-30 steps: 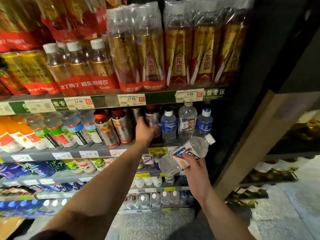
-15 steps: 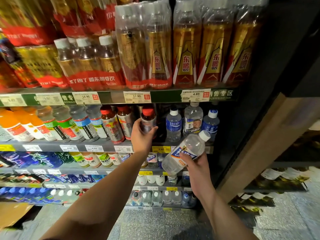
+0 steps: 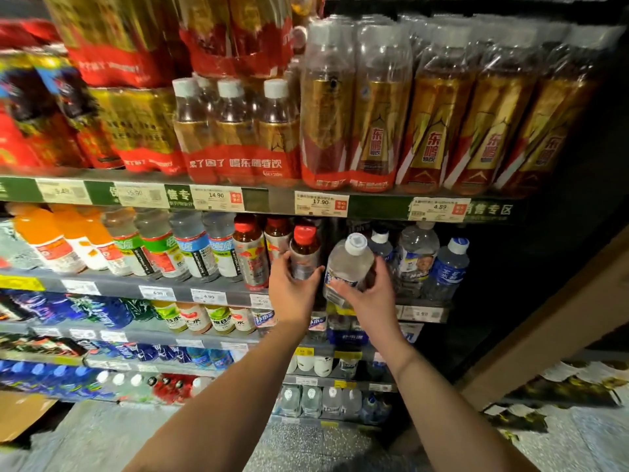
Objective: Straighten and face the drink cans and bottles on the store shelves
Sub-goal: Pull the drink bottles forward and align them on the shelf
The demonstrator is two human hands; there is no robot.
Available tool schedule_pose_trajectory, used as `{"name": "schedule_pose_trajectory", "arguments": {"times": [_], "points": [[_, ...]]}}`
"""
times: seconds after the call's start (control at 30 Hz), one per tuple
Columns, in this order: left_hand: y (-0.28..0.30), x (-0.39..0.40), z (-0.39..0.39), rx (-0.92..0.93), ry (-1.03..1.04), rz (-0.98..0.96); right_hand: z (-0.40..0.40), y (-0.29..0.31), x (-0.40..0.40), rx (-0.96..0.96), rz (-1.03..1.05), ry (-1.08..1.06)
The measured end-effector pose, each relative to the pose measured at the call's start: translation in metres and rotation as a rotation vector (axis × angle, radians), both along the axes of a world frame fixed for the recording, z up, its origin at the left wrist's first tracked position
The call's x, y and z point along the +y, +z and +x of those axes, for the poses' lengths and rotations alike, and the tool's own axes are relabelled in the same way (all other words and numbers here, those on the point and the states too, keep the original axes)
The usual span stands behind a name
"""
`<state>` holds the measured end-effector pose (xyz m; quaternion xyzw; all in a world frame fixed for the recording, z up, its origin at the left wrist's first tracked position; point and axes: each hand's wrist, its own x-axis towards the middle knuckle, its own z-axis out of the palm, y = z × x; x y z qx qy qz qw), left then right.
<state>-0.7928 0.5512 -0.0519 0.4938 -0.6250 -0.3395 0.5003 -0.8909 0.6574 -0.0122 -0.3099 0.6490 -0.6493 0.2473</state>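
Head view: vs 0.5 s ago, right hand [image 3: 369, 294] has swung the clear bottle [image 3: 347, 267] from tilted to near upright at shelf [image 3: 218, 292] front. Left hand [image 3: 292, 289] still wraps red-cap bottle [image 3: 304, 255]. Both plastic, round, glossy.

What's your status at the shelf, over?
Left hand gripping red-capped bottle. Right hand holding clear white-capped bottle, tilted, at shelf front. Blue-labelled bottles crowd the right.
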Motion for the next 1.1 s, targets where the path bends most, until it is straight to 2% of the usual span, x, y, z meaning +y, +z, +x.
{"name": "schedule_pose_trajectory", "arguments": {"times": [0.13, 0.33, 0.5, 0.67, 0.9, 1.03, 1.1], "points": [[0.000, -0.003, 0.007, 0.037, -0.073, 0.013, -0.003, 0.007, -0.014, 0.061, 0.044, -0.064], [0.003, -0.008, 0.014, 0.007, -0.129, 0.068, -0.004, 0.012, -0.031, 0.277, 0.136, -0.189], [0.007, -0.009, 0.017, -0.008, -0.134, 0.010, 0.000, 0.024, -0.041, 0.464, 0.259, -0.229], [0.007, -0.010, 0.018, -0.032, -0.138, 0.031, -0.001, 0.027, -0.040, 0.469, 0.334, -0.168], [0.011, -0.013, 0.020, -0.048, -0.165, 0.060, -0.003, 0.032, -0.042, 0.590, 0.466, -0.125], [0.014, -0.014, 0.021, -0.066, -0.194, 0.058, 0.000, 0.030, -0.037, 0.679, 0.572, -0.135], [0.014, -0.015, 0.023, -0.059, -0.209, 0.056, 0.005, 0.024, -0.032, 0.664, 0.562, -0.162]]}}
